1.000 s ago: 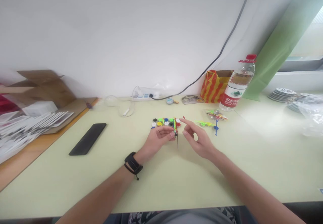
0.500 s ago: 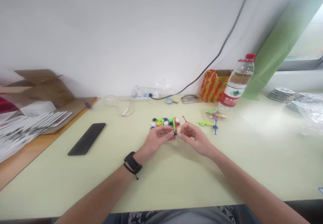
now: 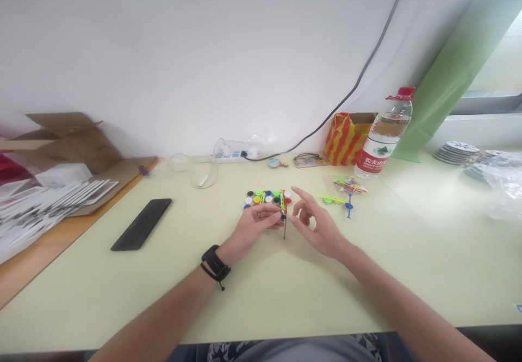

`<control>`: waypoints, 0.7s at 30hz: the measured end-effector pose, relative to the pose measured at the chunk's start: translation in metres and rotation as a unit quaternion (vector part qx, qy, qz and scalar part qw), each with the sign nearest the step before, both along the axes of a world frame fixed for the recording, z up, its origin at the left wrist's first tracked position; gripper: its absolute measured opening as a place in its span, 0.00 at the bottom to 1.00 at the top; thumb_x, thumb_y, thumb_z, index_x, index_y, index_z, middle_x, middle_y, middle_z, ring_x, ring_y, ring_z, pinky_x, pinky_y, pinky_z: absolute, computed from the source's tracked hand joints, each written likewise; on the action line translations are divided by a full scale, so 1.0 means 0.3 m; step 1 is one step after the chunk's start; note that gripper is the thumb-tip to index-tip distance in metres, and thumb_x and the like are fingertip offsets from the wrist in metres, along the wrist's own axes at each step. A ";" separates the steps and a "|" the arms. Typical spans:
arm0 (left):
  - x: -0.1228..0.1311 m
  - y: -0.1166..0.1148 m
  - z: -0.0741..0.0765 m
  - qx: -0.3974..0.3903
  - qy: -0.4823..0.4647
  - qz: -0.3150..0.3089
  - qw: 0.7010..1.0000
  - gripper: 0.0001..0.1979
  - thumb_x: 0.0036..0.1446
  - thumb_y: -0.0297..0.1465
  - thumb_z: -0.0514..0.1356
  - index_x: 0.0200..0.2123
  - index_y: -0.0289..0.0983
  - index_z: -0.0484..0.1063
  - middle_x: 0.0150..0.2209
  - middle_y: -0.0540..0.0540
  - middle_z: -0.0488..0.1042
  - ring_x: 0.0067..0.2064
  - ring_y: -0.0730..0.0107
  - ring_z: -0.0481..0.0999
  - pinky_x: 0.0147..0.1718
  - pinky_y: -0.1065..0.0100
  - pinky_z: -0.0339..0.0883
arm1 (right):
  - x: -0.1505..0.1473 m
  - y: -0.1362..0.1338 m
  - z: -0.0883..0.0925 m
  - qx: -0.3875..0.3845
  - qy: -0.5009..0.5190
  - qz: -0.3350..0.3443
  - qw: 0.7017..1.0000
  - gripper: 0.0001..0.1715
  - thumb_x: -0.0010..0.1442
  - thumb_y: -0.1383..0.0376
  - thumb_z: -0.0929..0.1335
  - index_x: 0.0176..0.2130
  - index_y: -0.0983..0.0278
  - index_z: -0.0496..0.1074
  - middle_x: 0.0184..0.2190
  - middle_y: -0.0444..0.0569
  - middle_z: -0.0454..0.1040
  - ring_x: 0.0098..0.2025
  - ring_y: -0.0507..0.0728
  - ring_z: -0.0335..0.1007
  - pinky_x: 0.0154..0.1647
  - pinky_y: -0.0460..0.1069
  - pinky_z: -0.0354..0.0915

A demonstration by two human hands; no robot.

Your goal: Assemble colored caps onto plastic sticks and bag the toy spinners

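Black piece (image 3: pixel 284 217) and slim rod (image 3: pixel 284 231), seemingly joined, sat at the near edge of the colored discs (image 3: pixel 257 200), the left hand (image 3: pixel 253 227) pinching the piece, likely to steady it. Just right of the discs, the right hand (image 3: pixel 320 226) was half open, index extended, gripping nothing visible, perhaps loose for light touches. The discs looked smooth, round and plastic; farther right of them lay a spindly blue part (image 3: pixel 349 206) and a crinkly clear packet (image 3: pixel 353 188).
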State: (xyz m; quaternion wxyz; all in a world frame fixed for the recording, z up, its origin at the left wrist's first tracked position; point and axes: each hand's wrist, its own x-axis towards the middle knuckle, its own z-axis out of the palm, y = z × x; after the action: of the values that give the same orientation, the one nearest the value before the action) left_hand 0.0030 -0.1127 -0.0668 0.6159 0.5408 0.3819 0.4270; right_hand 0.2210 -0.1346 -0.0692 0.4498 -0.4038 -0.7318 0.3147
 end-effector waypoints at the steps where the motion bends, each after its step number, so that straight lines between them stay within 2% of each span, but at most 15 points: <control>1: 0.000 0.000 0.000 -0.001 -0.001 -0.001 1.000 0.18 0.54 0.39 0.74 0.44 0.35 0.81 0.45 0.40 0.82 0.40 0.65 0.82 0.47 0.60 0.78 | 0.001 -0.001 -0.001 0.005 -0.002 -0.007 1.000 0.36 0.67 0.56 0.67 0.70 0.52 0.57 0.42 0.48 0.73 0.30 0.55 0.66 0.35 0.52 0.67; 2: 0.000 -0.001 0.001 -0.001 -0.002 -0.002 1.000 0.18 0.54 0.40 0.74 0.43 0.34 0.82 0.44 0.40 0.82 0.40 0.64 0.82 0.47 0.60 0.78 | 0.004 0.000 -0.002 0.003 -0.008 -0.006 1.000 0.30 0.68 0.56 0.66 0.67 0.53 0.63 0.41 0.48 0.74 0.31 0.55 0.66 0.36 0.53 0.67; 3: 0.000 -0.001 0.002 -0.001 -0.003 -0.001 1.000 0.18 0.53 0.40 0.74 0.43 0.34 0.82 0.44 0.40 0.83 0.39 0.64 0.83 0.47 0.59 0.78 | 0.006 0.002 -0.001 -0.008 -0.019 0.002 1.000 0.21 0.69 0.55 0.65 0.58 0.55 0.72 0.38 0.48 0.74 0.31 0.56 0.66 0.37 0.53 0.66; 4: 0.001 -0.002 0.002 -0.002 -0.003 0.001 1.000 0.18 0.53 0.40 0.75 0.43 0.34 0.82 0.43 0.40 0.83 0.39 0.63 0.83 0.48 0.59 0.78 | 0.009 0.004 0.000 -0.027 -0.031 0.013 0.999 0.18 0.70 0.54 0.62 0.46 0.58 0.78 0.33 0.48 0.74 0.30 0.56 0.66 0.36 0.53 0.65; 5: 0.001 -0.003 0.003 -0.002 -0.004 0.004 1.000 0.19 0.52 0.40 0.75 0.42 0.34 0.82 0.43 0.40 0.83 0.39 0.63 0.83 0.48 0.58 0.78 | 0.012 0.007 0.003 -0.049 -0.042 0.026 0.998 0.24 0.72 0.53 0.60 0.33 0.60 0.77 0.27 0.48 0.72 0.28 0.56 0.65 0.35 0.53 0.63; 6: 0.002 -0.003 0.003 -0.003 -0.003 0.007 1.000 0.19 0.52 0.40 0.75 0.42 0.34 0.82 0.43 0.40 0.83 0.39 0.62 0.83 0.48 0.58 0.78 | 0.014 0.009 0.006 -0.070 -0.050 0.037 0.996 0.31 0.73 0.52 0.58 0.24 0.61 0.71 0.22 0.47 0.69 0.27 0.56 0.63 0.33 0.52 0.61; 7: 0.002 -0.004 0.004 -0.004 -0.002 0.009 1.000 0.19 0.52 0.40 0.75 0.42 0.34 0.82 0.43 0.40 0.83 0.39 0.62 0.83 0.48 0.58 0.78 | 0.015 0.011 0.010 -0.084 -0.052 0.044 0.994 0.35 0.73 0.51 0.56 0.20 0.61 0.66 0.19 0.46 0.65 0.25 0.55 0.61 0.31 0.52 0.59; 10: 0.003 -0.003 0.004 -0.001 0.000 0.007 1.000 0.19 0.52 0.39 0.75 0.43 0.34 0.82 0.42 0.41 0.83 0.39 0.62 0.83 0.47 0.59 0.78 | 0.010 0.015 0.019 -0.077 -0.026 0.038 0.996 0.30 0.72 0.48 0.59 0.23 0.61 0.63 0.21 0.45 0.64 0.26 0.54 0.58 0.29 0.51 0.56; 15: 0.003 -0.002 0.002 0.004 -0.003 0.000 1.000 0.17 0.53 0.38 0.74 0.42 0.35 0.82 0.43 0.42 0.82 0.40 0.66 0.82 0.46 0.62 0.77 | -0.004 0.016 0.009 -0.075 0.022 0.048 0.996 0.14 0.65 0.52 0.69 0.37 0.59 0.68 0.32 0.46 0.73 0.28 0.54 0.64 0.30 0.50 0.61; 21: 0.001 -0.005 -0.001 0.004 -0.010 -0.011 1.000 0.15 0.56 0.38 0.73 0.43 0.35 0.81 0.43 0.42 0.82 0.41 0.65 0.82 0.47 0.62 0.77 | -0.008 0.015 -0.002 -0.083 0.009 0.053 0.995 0.09 0.65 0.57 0.70 0.44 0.58 0.70 0.41 0.49 0.77 0.30 0.54 0.69 0.31 0.51 0.65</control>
State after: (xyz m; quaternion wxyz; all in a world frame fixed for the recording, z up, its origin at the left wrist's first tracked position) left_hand 0.0035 -0.1141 -0.0673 0.6222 0.5433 0.3682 0.4267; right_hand 0.2186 -0.1303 -0.0697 0.4041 -0.3977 -0.7194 0.4014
